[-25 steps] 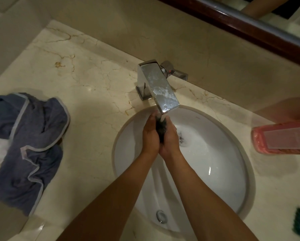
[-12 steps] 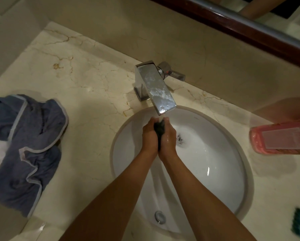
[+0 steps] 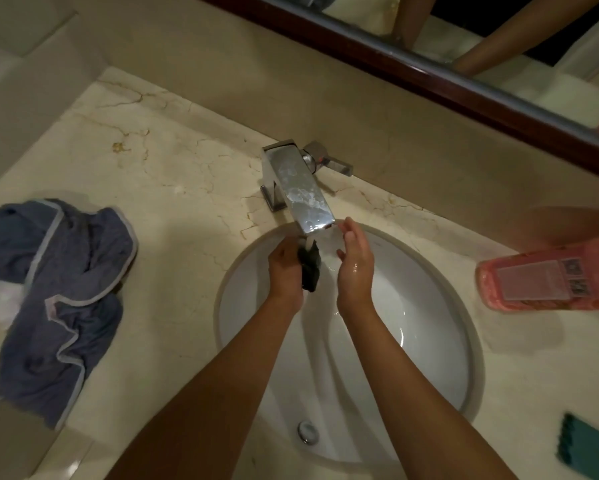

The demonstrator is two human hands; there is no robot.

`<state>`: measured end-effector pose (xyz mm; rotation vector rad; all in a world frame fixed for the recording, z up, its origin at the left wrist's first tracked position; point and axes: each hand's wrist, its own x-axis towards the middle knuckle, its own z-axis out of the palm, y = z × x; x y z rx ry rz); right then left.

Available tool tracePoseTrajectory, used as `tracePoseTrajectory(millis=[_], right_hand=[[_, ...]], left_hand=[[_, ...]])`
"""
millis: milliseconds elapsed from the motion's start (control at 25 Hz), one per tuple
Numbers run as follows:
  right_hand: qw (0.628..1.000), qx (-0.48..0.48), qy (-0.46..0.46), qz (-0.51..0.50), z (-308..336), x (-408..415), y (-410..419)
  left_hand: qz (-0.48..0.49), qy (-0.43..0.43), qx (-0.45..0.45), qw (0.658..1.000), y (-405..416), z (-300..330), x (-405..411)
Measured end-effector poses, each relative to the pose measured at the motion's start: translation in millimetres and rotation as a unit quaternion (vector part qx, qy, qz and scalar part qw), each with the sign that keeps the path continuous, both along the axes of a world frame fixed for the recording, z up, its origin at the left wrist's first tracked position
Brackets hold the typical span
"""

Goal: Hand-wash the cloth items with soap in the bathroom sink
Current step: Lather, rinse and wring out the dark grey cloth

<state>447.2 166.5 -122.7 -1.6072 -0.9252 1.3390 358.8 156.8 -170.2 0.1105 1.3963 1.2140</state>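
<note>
Over the white oval sink [image 3: 429, 341], my left hand [image 3: 286, 271] grips a small dark wet cloth [image 3: 310, 270] under the stream from the chrome faucet [image 3: 298, 188]. The cloth hangs down from my fist. My right hand [image 3: 355, 261] is a short way to the right of the cloth, wet, with fingers straight and pointing up toward the spout, holding nothing. A blue cloth with pale trim [image 3: 55, 296] lies crumpled on the marble counter at the left.
A pink soap bottle [image 3: 547, 277] lies on its side on the counter to the right of the sink. A teal item [image 3: 589, 448] shows at the lower right edge. The faucet handle [image 3: 329, 161] sits behind the spout. A dark-framed mirror [image 3: 429, 77] runs along the back wall.
My hands were pressed together around the dark cloth. Now my right hand has let go and moved right, and my left hand alone holds the cloth.
</note>
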Motion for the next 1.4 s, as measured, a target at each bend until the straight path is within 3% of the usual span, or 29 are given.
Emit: tracePoseTrajectory(millis=[280, 640, 840, 1040, 1120, 1240, 1320, 1400], right_hand=[[0.998, 0.045, 0.033, 0.043, 56.7, -2.8, 37.6], [0.999, 0.039, 0.002, 0.038, 63.5, -4.2, 33.4], [0.995, 0.017, 0.009, 0.100, 78.8, 6.7, 15.1], [0.997, -0.035, 0.018, 0.062, 91.4, 34.9, -30.4], [0.995, -0.072, 0.047, 0.052, 102.1, 45.1, -53.9], [0.977, -0.122, 0.174, 0.035, 121.9, 56.1, -85.2], [0.960, -0.123, 0.250, 0.007, 132.0, 63.5, -99.4], [0.958, -0.104, 0.267, -0.013, 136.5, 70.0, -107.3]], left_hand=[[-0.001, 0.015, 0.020, 1.000, -7.8, 6.0, 6.5], [0.028, 0.082, -0.008, 0.996, -26.7, 28.9, 13.4], [0.012, 0.106, 0.030, 0.994, -42.6, 55.5, 23.8], [-0.024, 0.131, 0.094, 0.987, -63.0, 90.6, 42.9], [-0.033, 0.130, 0.106, 0.985, -68.0, 115.0, 54.0], [-0.051, 0.162, 0.127, 0.977, -74.7, 148.3, 69.2], [-0.085, 0.194, 0.149, 0.966, -82.1, 169.3, 78.8], [-0.142, 0.193, 0.153, 0.959, -89.9, 187.5, 86.8]])
